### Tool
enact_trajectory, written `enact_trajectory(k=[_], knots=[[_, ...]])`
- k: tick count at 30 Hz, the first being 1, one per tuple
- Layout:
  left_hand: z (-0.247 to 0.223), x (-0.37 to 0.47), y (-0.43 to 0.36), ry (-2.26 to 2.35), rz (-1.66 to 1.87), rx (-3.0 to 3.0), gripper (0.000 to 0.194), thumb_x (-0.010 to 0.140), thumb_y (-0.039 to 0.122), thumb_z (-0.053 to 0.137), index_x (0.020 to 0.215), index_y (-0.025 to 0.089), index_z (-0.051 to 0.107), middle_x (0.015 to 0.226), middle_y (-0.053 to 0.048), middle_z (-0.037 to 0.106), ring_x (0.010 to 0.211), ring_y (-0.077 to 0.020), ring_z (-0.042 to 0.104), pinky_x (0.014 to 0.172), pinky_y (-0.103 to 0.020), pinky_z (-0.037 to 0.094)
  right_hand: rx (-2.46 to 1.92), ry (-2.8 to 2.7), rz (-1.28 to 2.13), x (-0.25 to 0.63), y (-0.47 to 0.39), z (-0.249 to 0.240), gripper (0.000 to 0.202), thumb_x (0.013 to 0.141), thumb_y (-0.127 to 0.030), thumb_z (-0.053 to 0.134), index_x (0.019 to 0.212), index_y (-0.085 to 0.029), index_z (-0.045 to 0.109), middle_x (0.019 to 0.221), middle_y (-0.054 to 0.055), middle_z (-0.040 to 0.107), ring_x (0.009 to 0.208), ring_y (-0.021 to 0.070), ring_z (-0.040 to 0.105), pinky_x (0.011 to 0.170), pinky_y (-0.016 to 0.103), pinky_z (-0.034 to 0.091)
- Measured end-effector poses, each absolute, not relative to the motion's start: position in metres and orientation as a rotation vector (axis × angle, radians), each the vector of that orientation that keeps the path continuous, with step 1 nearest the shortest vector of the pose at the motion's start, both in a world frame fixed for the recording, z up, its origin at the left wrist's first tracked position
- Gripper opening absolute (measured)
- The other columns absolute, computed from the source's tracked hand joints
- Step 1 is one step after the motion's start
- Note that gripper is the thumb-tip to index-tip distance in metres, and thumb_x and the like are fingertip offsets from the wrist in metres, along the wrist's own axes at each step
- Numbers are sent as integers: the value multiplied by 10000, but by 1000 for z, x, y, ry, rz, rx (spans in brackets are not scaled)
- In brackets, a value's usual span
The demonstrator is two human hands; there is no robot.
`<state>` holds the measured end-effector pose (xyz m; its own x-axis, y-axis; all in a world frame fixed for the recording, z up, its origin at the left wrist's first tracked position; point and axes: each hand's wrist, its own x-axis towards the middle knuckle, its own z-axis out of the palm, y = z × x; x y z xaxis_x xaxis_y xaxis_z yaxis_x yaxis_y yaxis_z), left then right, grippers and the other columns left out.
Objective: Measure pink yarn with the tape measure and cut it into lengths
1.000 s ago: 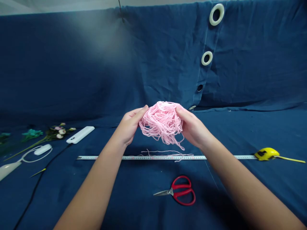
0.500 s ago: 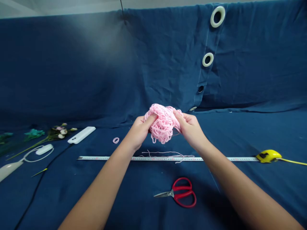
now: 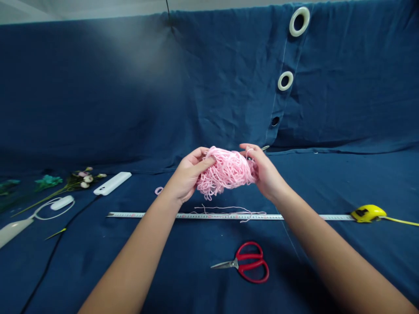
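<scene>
A loose, tangled bundle of pink yarn [image 3: 225, 172] is held up above the blue cloth between both hands. My left hand [image 3: 190, 174] grips its left end, thumb laid over the strands and fingers behind. At the right end is my right hand [image 3: 263, 170], its fingers curled around the yarn and a thin strand looped by the fingertips. Part of that grip is hidden. Below the bundle, a few cut pink strands [image 3: 225, 211] lie along an extended tape measure [image 3: 307, 217]. Red-handled scissors [image 3: 250, 262] rest nearer to me, blades pointing left.
The yellow tape case [image 3: 368, 213] sits at the right. On the left are a white power strip [image 3: 113, 183] with a black cord, a white cable, and artificial flowers [image 3: 85, 178]. A small pink ring [image 3: 159, 190] lies beside my left wrist. A blue curtain [image 3: 131, 87] hangs behind.
The yarn bundle has been turned and spread wider to the right. My right hand has shifted slightly right and rolled, its fingers now lifted and curled at the bundle's end.
</scene>
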<state>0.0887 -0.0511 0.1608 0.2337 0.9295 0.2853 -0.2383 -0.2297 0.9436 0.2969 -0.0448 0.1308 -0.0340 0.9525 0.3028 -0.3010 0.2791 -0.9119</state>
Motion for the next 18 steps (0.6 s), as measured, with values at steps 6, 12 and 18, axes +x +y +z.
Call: enact_trajectory(k=[6,12,18], knots=[[164,88,-60,841,1212,1594,285,828,402,799,766,160,662,705,1,606,593,-110,523,559,-225,402,-596,-1817,1356,293,-67,136,317,839,-361,796,1113,-225,713,985,15,737,860,200,668,744,303,545],[177,82,-69,843,1137,1591,317,831,419,801,738,170,627,651,25,518,539,-84,429,505,-211,332,-587,-1431,1413,314,-46,134,318,837,-360,781,1113,-207,742,1002,51,780,921,243,722,822,357,578],[181,81,-67,791,1097,1464,246,867,420,770,875,202,658,672,41,452,479,-48,327,402,-182,169,-530,-1142,1408,327,-29,139,448,839,-666,690,1017,-256,713,974,69,786,1055,320,718,888,478,598]])
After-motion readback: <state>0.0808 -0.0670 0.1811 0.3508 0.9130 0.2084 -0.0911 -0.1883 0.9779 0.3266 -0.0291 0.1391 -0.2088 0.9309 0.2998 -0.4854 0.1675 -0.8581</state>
